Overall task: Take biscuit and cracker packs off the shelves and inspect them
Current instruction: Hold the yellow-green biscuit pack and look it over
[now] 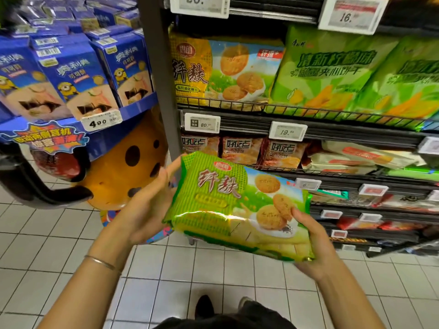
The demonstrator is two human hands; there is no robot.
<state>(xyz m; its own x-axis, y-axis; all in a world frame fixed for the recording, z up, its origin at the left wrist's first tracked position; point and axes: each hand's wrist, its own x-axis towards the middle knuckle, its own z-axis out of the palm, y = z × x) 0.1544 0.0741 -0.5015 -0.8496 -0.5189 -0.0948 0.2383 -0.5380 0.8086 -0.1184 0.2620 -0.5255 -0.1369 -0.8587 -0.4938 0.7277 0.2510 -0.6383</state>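
Gripping green biscuit pack [240, 205]: left hand [147, 205], right hand [313, 243].

Dark wire-fronted shelves [308, 136] carry a yellow biscuit pack [223, 72] beside green packs [332, 70] on the upper tier, brown packs [240, 150] below. A blue stand [133, 110] to the left holds blue boxes [78, 77]. White floor tiles [47, 245] lie underneath.

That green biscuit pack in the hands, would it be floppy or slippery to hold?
The green biscuit pack probably holds its shape: it spans both hands unsagging. Its glossy wrapper shows glare, so likely slippery. The biscuits pictured suggest brittle contents.
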